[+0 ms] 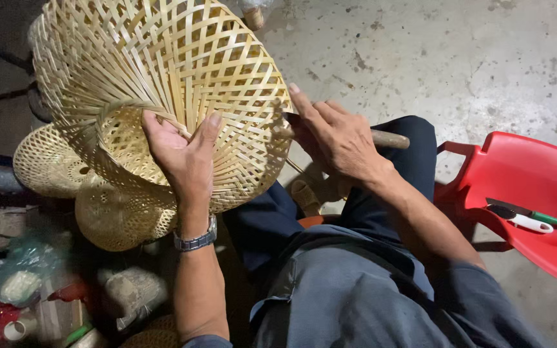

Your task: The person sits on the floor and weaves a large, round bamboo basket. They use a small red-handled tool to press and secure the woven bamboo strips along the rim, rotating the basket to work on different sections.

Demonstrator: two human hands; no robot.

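We hold a woven bamboo basket (162, 71) over our lap; left hand (185, 154) clamps its inner rim, right hand (336, 135) grips the edge and a stick (388, 138). Weaving step; next move likely needs steady rim tension. Red chair (523, 187) right.

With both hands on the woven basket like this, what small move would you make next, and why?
Probably press the tool under the right hand further into the rim of the basket, since its tip already meets the weave there and the left hand grips the inner ring, steadying it.
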